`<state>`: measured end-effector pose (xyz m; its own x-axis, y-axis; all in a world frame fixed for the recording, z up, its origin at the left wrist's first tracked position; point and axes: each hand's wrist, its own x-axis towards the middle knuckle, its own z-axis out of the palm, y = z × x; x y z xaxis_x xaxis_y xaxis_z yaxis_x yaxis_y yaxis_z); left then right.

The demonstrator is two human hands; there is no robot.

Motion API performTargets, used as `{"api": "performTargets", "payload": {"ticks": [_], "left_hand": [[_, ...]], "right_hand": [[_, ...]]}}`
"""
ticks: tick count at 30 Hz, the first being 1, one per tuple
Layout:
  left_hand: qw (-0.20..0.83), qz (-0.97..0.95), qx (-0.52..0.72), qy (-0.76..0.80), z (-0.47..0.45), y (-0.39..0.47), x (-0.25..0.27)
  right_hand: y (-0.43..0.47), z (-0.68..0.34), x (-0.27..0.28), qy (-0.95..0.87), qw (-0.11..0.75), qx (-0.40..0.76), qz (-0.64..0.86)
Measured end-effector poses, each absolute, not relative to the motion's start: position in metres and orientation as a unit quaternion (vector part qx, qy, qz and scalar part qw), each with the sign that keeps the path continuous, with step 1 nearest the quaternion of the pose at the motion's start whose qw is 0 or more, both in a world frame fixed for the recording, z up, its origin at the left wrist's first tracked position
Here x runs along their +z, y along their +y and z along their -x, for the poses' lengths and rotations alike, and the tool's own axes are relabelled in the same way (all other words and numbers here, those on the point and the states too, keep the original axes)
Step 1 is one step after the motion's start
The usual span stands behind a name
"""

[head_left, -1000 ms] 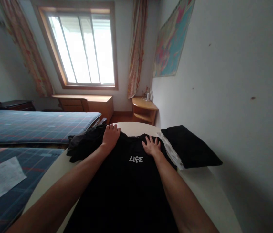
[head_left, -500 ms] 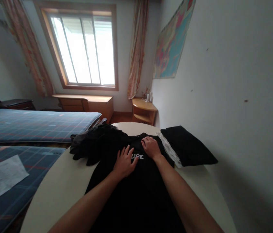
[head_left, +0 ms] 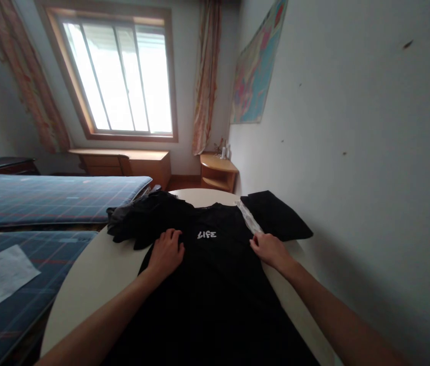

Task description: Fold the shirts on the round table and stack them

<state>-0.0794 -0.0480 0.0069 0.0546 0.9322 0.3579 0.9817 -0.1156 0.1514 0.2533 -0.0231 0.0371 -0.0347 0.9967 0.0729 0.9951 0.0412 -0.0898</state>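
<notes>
Two hands of mine are on the black shirt, which lies flat on the table with its neck away from me, as seen from my head. My left hand rests on its left edge, fingers a bit bent; I can't tell if it pinches cloth. My right hand is at the other edge, fingers curled in, but I can't tell if they nip the shirt. Far off, a corner shelf has small white things on top. A dark heap of clothes crowds the shirt's left shoulder. By the right shoulder are a crinkly white strip and a folded black cloth. The table is pale and round. On the left are blue checked mattresses, the near one with a paper on it. Past them are a wooden desk and a bright window. A map hangs on the right wall.
</notes>
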Motion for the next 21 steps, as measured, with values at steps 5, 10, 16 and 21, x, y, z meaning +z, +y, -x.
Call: {"api": "performTargets", "payload": {"ticks": [5,10,16,21], "left_hand": [[0.107,0.637,-0.133,-0.752,0.133,-0.062,0.022],[-0.014,0.619,-0.057,-0.783,0.155,-0.068,0.016],[0.004,0.612,-0.074,-0.787,0.159,-0.067,0.013],[-0.006,0.611,-0.144,-0.778,0.166,-0.060,0.009]], "right_hand": [[-0.036,-0.278,0.028,-0.707,0.027,0.097,0.700],[-0.037,-0.277,0.013,-0.704,0.114,0.128,0.689],[-0.032,-0.279,0.010,-0.675,0.164,0.109,0.711],[-0.033,-0.283,0.002,-0.663,0.220,0.137,0.702]]}}
